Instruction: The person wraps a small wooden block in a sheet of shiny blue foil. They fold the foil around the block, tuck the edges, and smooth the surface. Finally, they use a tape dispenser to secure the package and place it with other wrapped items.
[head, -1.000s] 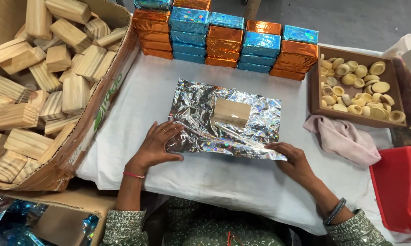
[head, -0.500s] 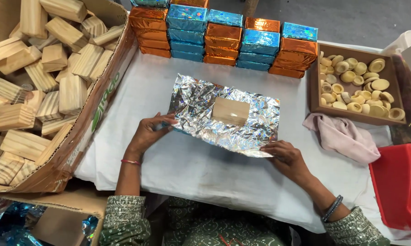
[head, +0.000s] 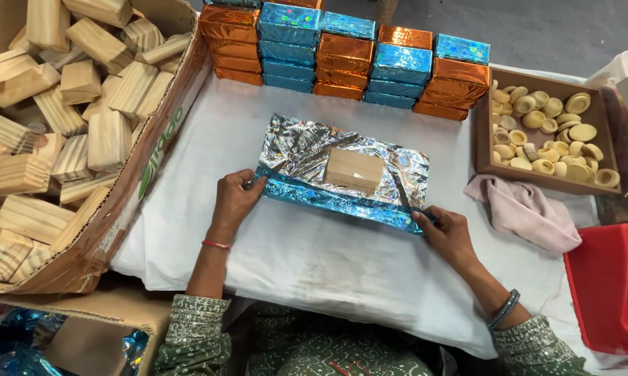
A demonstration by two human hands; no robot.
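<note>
Foil sheet (head: 307, 150), crinkled silver with turned-up blue near edge, mid-table under pale wooden block (head: 354, 169); pinched at near corners by left hand (head: 235, 200) and right hand (head: 448, 235), fingers closed on it

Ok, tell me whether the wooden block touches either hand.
Apart. The head view shows the wooden block mid-foil, with bare foil sheet between it and the left hand and right hand.

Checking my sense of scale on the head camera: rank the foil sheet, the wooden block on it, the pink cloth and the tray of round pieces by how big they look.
1. Foil sheet, largest.
2. Tray of round pieces.
3. Pink cloth, clearly smaller than the tray, though it lies crumpled.
4. Wooden block, smallest.
All lie on the same table, so nearness hardly skews this.
</note>
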